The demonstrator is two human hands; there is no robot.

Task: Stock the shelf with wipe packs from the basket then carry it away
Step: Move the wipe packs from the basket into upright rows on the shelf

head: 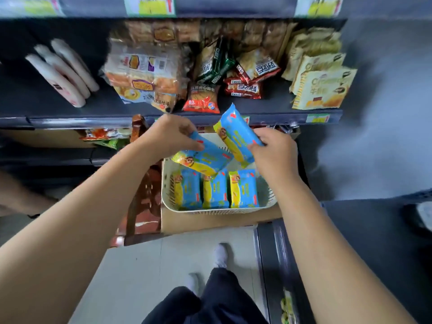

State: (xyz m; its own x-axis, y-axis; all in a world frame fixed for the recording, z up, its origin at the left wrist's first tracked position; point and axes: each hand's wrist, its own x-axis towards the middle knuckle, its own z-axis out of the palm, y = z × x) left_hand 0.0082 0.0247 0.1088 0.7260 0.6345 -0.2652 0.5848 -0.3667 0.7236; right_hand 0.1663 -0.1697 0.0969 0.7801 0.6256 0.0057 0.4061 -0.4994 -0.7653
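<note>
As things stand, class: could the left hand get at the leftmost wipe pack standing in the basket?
Probably not yet. The left hand is full: it grips a second pack, which hangs over the leftmost pack. The basket is open-topped, so a freed hand could likely reach it.

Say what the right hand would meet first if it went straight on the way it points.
Probably the orange snack pack at the front of the shelf. The right hand aims its wipe pack up and left towards it. Depth is unclear, so it may slip past.
</note>
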